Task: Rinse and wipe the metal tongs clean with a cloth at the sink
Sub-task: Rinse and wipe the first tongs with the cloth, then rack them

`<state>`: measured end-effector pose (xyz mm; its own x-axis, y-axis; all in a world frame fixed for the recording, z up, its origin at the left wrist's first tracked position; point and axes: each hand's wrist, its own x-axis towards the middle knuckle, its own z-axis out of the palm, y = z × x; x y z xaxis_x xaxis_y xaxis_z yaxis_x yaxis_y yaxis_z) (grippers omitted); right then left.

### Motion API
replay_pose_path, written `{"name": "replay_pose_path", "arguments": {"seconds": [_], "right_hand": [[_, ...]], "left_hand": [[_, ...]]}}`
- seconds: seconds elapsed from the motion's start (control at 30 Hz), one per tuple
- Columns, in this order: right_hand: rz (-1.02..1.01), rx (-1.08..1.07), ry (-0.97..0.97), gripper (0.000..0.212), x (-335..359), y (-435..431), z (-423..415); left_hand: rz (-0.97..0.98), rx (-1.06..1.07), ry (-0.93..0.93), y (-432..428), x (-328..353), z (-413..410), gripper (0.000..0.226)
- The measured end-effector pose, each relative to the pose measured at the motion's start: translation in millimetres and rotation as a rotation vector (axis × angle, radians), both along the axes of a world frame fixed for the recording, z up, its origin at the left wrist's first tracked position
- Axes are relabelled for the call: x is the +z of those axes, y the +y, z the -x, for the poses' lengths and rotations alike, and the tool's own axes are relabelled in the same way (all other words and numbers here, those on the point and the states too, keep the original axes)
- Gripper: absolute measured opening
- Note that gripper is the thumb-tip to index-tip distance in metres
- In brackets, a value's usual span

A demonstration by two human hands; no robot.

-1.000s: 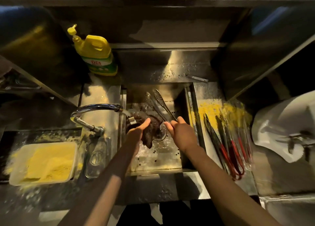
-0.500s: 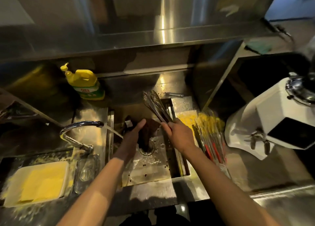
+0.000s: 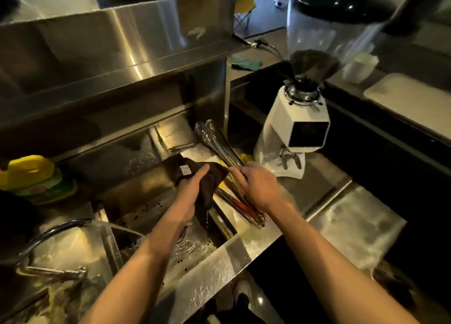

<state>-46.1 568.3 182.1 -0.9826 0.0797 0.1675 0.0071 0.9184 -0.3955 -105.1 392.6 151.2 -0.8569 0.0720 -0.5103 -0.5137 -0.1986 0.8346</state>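
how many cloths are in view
2. A dark cloth gripped in the left hand over the sink; what looks like a teal cloth on the far counter. Others may be hidden.

Left hand (image 3: 192, 189) gripping dark cloth (image 3: 207, 177) over sink (image 3: 214, 270), right hand (image 3: 258, 187) holding metal tongs (image 3: 217, 140) above sink's right edge, faucet (image 3: 51, 233) running

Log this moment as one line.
left hand: grips brown cloth over sink | right hand: holds metal tongs | tap: running
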Motion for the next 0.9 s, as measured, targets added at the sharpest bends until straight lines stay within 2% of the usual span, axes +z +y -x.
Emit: {"name": "replay_pose_path", "arguments": {"seconds": [0.1,0.2,0.33,0.53,0.67,0.83,0.9], "right_hand": [[0.007,-0.132,0.017,0.053,13,35,-31],[-0.023,-0.261,0.018,0.053,22,72,-62],[0.017,-0.42,0.019,0.053,30,129,-109],[-0.007,-0.625,0.052,0.051,47,225,-196],[0.015,-0.741,0.056,0.047,56,293,-249],[0.024,-0.839,0.081,0.048,67,374,-311],[0.047,-0.879,0.103,0.052,71,403,-332]], "left_hand": [[0.007,-0.119,0.023,42,20,-15,0.03],[0.0,-0.202,0.111,89,30,-27,0.033],[-0.019,-0.348,0.134,160,46,-56,0.02],[-0.013,-0.56,0.084,280,62,-110,0.045],[-0.055,-0.676,0.074,365,69,-155,0.041],[-0.057,-0.776,0.09,463,79,-209,0.049],[-0.067,-0.791,0.109,496,85,-228,0.043]]}}
